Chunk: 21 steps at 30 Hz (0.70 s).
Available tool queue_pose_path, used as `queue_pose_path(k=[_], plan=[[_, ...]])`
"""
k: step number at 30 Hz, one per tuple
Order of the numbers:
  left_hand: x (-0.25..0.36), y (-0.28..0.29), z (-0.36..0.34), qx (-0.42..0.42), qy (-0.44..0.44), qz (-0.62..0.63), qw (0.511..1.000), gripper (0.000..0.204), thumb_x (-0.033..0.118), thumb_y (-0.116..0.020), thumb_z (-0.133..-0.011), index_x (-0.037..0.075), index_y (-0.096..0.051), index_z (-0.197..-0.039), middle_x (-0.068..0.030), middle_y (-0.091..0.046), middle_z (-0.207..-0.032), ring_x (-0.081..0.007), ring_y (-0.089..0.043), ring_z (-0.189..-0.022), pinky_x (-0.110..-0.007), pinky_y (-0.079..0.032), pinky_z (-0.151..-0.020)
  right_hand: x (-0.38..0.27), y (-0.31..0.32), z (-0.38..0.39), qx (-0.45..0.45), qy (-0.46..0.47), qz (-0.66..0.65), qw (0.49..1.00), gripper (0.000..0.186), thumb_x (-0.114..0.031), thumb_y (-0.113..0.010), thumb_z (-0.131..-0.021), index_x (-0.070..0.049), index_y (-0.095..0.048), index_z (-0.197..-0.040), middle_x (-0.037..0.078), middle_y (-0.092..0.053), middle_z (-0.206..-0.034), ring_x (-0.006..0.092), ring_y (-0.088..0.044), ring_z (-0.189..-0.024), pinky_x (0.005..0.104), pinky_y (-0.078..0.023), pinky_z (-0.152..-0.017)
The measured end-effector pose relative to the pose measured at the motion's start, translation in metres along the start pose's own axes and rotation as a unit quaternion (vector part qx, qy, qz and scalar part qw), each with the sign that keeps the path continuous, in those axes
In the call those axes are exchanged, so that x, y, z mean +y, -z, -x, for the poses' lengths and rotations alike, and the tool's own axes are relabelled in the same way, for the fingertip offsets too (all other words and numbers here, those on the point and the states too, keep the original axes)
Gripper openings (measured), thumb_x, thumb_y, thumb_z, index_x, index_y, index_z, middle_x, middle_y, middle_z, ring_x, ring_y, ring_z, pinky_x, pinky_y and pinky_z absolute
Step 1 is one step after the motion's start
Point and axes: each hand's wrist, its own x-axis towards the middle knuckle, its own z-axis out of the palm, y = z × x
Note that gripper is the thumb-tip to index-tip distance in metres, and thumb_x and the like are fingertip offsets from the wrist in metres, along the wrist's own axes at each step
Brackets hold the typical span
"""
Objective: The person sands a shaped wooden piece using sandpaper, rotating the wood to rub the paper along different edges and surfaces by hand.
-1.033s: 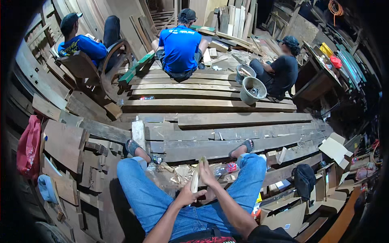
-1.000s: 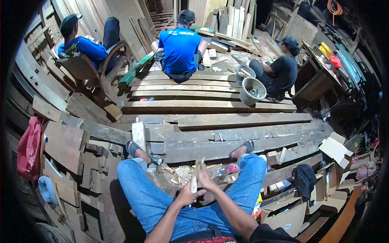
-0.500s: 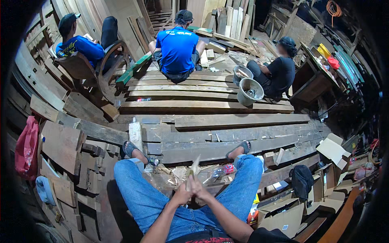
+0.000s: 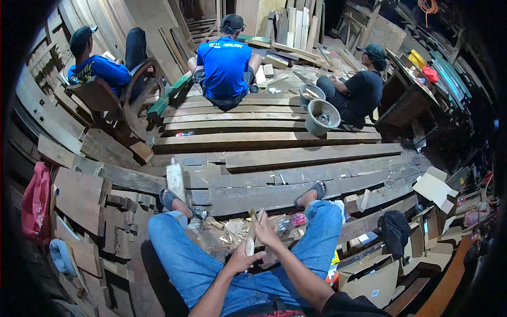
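Note:
Both my hands are together between my knees. My left hand (image 4: 243, 260) is closed round the lower part of a slim pale piece of wood (image 4: 250, 246), with its thumb sticking out to the right. Just above and to the right, my right hand (image 4: 266, 232) grips a narrow tan strip (image 4: 253, 215) that points up and away from me; its exact kind is too small to make out. The two pieces meet or overlap near my right palm, and my fingers hide that spot. Wood chips and offcuts (image 4: 235, 230) lie beyond my hands.
Long planks (image 4: 306, 179) cross the floor ahead. Three people sit farther off, beside two grey buckets (image 4: 323, 119) and a wooden chair (image 4: 105, 100). Opened cardboard boxes (image 4: 369, 282) and a black bag (image 4: 394, 232) lie at right; a red bag (image 4: 36, 203) hangs at left.
My hands were close together and have moved apart, the right one up and forward, the left slightly lower. The pale piece between them shows more now. The view has shifted slightly.

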Motion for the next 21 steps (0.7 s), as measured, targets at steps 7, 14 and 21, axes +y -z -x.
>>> queue_pose_path(k=[7, 14, 21], plan=[[0.0, -0.004, -0.011, 0.027, -0.107, 0.002, 0.994, 0.073, 0.058, -0.072, -0.075, -0.005, -0.056, -0.11, -0.0155, -0.066, -0.094, -0.0211, -0.063, -0.085, -0.036, -0.05, -0.077, 0.026, -0.019, -0.001, 0.003, -0.021, -0.042, 0.999, 0.06, -0.053, -0.045, -0.095, -0.002, -0.039, -0.127, 0.028, -0.059, -0.112, 0.043, -0.058, -0.109, 0.047, -0.044, -0.093], [0.009, 0.016, -0.005, 0.073, -0.039, 0.014, 0.996, 0.08, 0.064, -0.069, -0.075, -0.004, -0.055, -0.113, -0.0107, -0.065, -0.085, -0.0167, -0.061, -0.074, -0.034, -0.051, -0.065, 0.036, -0.055, 0.031, -0.046, 0.08, -0.114, 0.989, 0.067, -0.049, -0.043, -0.097, 0.0, -0.03, -0.141, 0.029, -0.053, -0.123, 0.0388, -0.052, -0.118, 0.0435, -0.041, -0.098], [-0.014, 0.002, -0.015, 0.018, -0.161, 0.126, 0.979, 0.069, 0.059, -0.075, -0.074, -0.002, -0.058, -0.104, -0.0049, -0.059, -0.087, -0.013, -0.055, -0.079, -0.032, -0.048, -0.072, 0.048, -0.042, 0.0, -0.062, -0.009, -0.146, 0.987, 0.057, -0.05, -0.037, -0.101, -0.004, -0.036, -0.134, 0.016, -0.054, -0.105, 0.0289, -0.055, -0.103, 0.0419, -0.045, -0.091]])
